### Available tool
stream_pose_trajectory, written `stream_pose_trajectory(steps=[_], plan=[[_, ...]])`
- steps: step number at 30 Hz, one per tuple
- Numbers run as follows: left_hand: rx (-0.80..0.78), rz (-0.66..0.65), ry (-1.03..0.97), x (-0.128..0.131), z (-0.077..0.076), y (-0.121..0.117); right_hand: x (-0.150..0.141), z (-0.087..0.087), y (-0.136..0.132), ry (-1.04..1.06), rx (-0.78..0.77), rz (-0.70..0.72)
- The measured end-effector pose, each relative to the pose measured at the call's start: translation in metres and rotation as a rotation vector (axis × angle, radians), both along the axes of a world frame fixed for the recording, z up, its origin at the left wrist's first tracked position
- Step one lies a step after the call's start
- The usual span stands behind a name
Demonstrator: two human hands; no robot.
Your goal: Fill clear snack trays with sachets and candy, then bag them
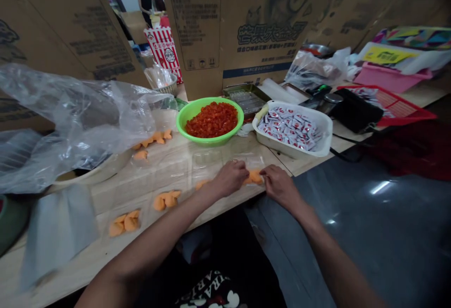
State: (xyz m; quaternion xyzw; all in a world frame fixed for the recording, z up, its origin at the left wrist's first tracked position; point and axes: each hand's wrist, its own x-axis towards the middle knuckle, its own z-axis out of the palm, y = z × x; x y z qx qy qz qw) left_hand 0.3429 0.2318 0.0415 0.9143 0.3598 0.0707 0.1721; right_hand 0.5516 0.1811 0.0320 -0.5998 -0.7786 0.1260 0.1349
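My left hand (230,177) and my right hand (281,186) meet at the table's front edge, fingers closed in a pinch at either end of an orange folded piece (254,177). That piece lies at one of the clear plastic trays (172,169) set in rows. Nearer the left, similar orange pieces sit in pairs in a front tray (125,223) and beside it (167,200). Another orange piece (201,184) is partly covered by my left forearm. Farther back lie more orange pieces (157,138), close to a crumpled plastic bag.
Beyond my hands stand a green bowl (181,127) of red-orange bits and a white tub (326,144) of small printed sachets. A large clear bag (88,110) covers a basin on the left. Cardboard boxes (197,30) wall the back. A red basket (408,110) stands right; a person is far behind.
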Motion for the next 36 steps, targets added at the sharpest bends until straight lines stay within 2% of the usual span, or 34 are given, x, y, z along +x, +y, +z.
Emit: stream_pose_trajectory(steps=[2, 4, 6, 9, 13, 15, 16, 18, 20, 21, 23, 25, 26, 28, 31, 33, 36], plan=[[0.106, -0.124, 0.049, -0.007, -0.002, -0.010, -0.001, 0.003, -0.004, -0.042, -0.009, 0.012], [0.178, -0.186, 0.077, -0.011, -0.006, -0.015, -0.007, 0.005, -0.008, -0.126, -0.063, 0.085], [0.180, -0.198, 0.064, -0.012, -0.011, -0.016, -0.014, 0.007, -0.010, -0.176, -0.101, 0.137], [0.153, -0.197, 0.050, -0.010, -0.015, -0.018, -0.017, 0.003, -0.011, -0.126, -0.086, 0.126], [0.176, -0.176, 0.045, -0.014, -0.004, -0.028, -0.003, -0.014, -0.008, 0.014, 0.036, 0.148], [0.197, -0.073, 0.006, -0.029, 0.006, -0.025, 0.002, -0.023, 0.002, 0.101, 0.162, 0.138], [0.182, 0.027, -0.005, -0.043, 0.012, -0.019, 0.000, -0.025, 0.010, 0.158, 0.220, 0.143], [0.090, 0.347, 0.005, -0.084, 0.027, 0.000, -0.015, -0.019, 0.027, 0.272, 0.256, 0.205], [-0.027, 0.734, 0.051, -0.139, 0.046, 0.027, -0.049, -0.003, 0.044, 0.344, 0.194, 0.329], [-0.056, 0.867, 0.083, -0.170, 0.056, 0.043, -0.073, 0.007, 0.053, 0.355, 0.146, 0.397], [-0.062, 1.025, 0.110, -0.229, 0.077, 0.075, -0.129, 0.027, 0.075, 0.335, 0.045, 0.534], [-0.003, 1.128, 0.096, -0.276, 0.095, 0.105, -0.190, 0.039, 0.104, 0.287, -0.034, 0.617], [0.034, 1.169, 0.086, -0.293, 0.102, 0.117, -0.220, 0.042, 0.121, 0.251, -0.071, 0.614], [0.085, 1.208, 0.072, -0.314, 0.108, 0.132, -0.275, 0.041, 0.155, 0.159, -0.137, 0.498], [0.007, 1.151, 0.096, -0.321, 0.096, 0.140, -0.339, 0.030, 0.200, 0.073, -0.174, 0.347], [-0.100, 1.092, 0.133, -0.319, 0.077, 0.142, -0.368, 0.022, 0.220, 0.039, -0.187, 0.308], [-0.183, 1.052, 0.171, -0.319, 0.047, 0.150, -0.396, 0.011, 0.239, -0.022, -0.224, 0.281]])
